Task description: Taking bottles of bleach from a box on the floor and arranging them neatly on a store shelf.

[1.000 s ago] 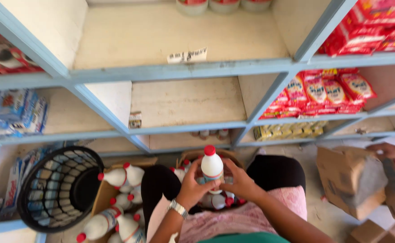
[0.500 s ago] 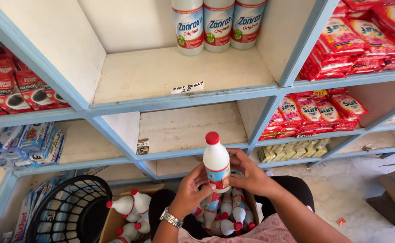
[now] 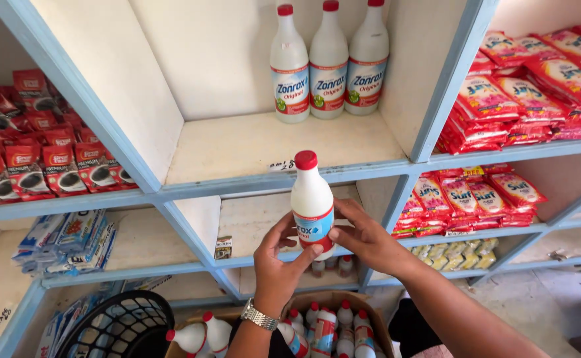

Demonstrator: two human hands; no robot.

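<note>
White bottle upright between both hands' fingers.

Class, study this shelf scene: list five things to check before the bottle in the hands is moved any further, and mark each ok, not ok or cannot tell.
1. Both hands grip the bottle: left hand and right hand clasp the white bottle at its label. Ok.
2. Bottle upright: yes. Ok.
3. Red cap in place: on; tightness cannot tell.
4. Free space on the upper shelf: bare board in front of and left of the three standing bottles. Ok.
5. Path past the blue shelf edge: nothing between it and the bottle. Ok.
</note>
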